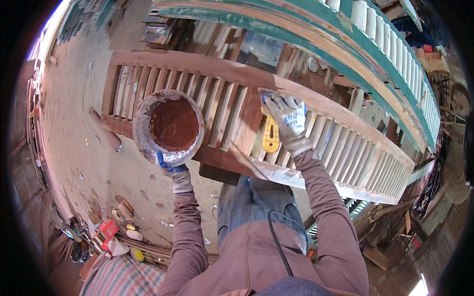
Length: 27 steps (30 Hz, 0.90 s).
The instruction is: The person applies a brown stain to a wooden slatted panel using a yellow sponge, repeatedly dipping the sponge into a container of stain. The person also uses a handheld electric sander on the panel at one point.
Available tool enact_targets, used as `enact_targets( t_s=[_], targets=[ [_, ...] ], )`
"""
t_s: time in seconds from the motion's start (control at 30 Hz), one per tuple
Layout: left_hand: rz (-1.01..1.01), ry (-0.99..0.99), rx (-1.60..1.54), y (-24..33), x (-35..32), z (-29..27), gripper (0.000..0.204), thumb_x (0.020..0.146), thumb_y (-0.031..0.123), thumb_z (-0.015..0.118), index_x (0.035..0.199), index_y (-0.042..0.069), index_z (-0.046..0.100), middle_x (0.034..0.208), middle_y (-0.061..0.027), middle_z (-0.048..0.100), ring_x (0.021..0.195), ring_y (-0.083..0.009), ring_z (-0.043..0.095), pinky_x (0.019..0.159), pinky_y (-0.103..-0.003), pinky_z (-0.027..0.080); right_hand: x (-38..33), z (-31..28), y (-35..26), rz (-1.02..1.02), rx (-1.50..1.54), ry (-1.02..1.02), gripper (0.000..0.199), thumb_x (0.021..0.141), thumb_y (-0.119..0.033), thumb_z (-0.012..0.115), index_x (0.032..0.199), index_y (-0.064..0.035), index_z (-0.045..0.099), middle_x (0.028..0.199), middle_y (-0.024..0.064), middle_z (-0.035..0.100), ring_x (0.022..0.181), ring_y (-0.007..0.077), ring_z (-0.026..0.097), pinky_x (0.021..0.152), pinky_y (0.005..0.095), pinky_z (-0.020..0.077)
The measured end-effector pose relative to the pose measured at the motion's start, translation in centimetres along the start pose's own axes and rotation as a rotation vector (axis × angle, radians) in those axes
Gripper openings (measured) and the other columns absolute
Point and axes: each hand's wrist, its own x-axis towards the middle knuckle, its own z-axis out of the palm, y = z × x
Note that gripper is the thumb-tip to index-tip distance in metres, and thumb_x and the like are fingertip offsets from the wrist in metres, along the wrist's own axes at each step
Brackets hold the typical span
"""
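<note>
The left hand (pixel 171 166), in a blue and grey glove, is closed on the near rim of a round bucket (pixel 168 126) and holds it up. The bucket is white outside and full of thick red-brown paint. The right hand (pixel 288 117), in a white and blue glove, lies flat with fingers spread on the top rail of a long wooden shutter (pixel 256 126); something small and pale sticks out from under its fingertips, but I cannot tell what it is. The two hands are well apart. Just under the right hand a yellow tool (pixel 270 135) lies on the slats. The shutter is red-brown at the left end and bare pale wood toward the right, and its near edge touches the person's jeans. Past its far edge a big green and white frame (pixel 375 54) runs close beside it. To the left there is open dirt floor (pixel 74 108), with cans and scraps (pixel 116 229) by the person's left elbow.
</note>
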Motion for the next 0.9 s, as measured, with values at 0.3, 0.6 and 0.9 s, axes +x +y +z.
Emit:
enact_targets(
  t_s=[0.3, 0.6, 0.9],
  targets=[
    [-0.051, 0.01, -0.06, -1.7, 1.4, -1.2, 0.043, 0.1, 0.029, 0.05, 0.136, 0.005, 0.052, 0.141, -0.0196, 0.049, 0.127, -0.0365, 0.05, 0.109, -0.055, 0.042, 0.0, -0.5, -1.7, -0.017, 0.08, 0.034, 0.031, 0.089, -0.028, 0.059, 0.117, -0.0149, 0.065, 0.117, 0.0043, 0.066, 0.108, 0.0236, 0.061, 0.09, 0.0456, 0.0435],
    [0.123, 0.045, 0.032, -4.3, 3.3, -2.3, 0.048, 0.094, 0.03, 0.06, 0.132, -0.001, 0.054, 0.131, -0.0188, 0.057, 0.114, -0.0344, 0.059, 0.101, -0.052, 0.05, -5.9, -1.3, -2.9, 0.109, 0.125, 0.196, 0.036, 0.082, -0.027, 0.068, 0.118, -0.0203, 0.066, 0.116, -0.001, 0.067, 0.104, 0.0198, 0.062, 0.086, 0.0425, 0.0491],
    [0.148, 0.047, 0.139, -3.4, 3.6, -2.1, 0.061, 0.093, 0.039, 0.058, 0.138, -0.002, 0.048, 0.139, -0.0227, 0.051, 0.124, -0.0374, 0.053, 0.106, -0.055, 0.045, -15.1, -0.8, 10.3, 0.244, -0.246, 0.282, 0.035, 0.076, -0.035, 0.078, 0.109, -0.023, 0.07, 0.112, -0.0048, 0.068, 0.106, 0.0191, 0.06, 0.088, 0.0422, 0.0467]
  ],
)
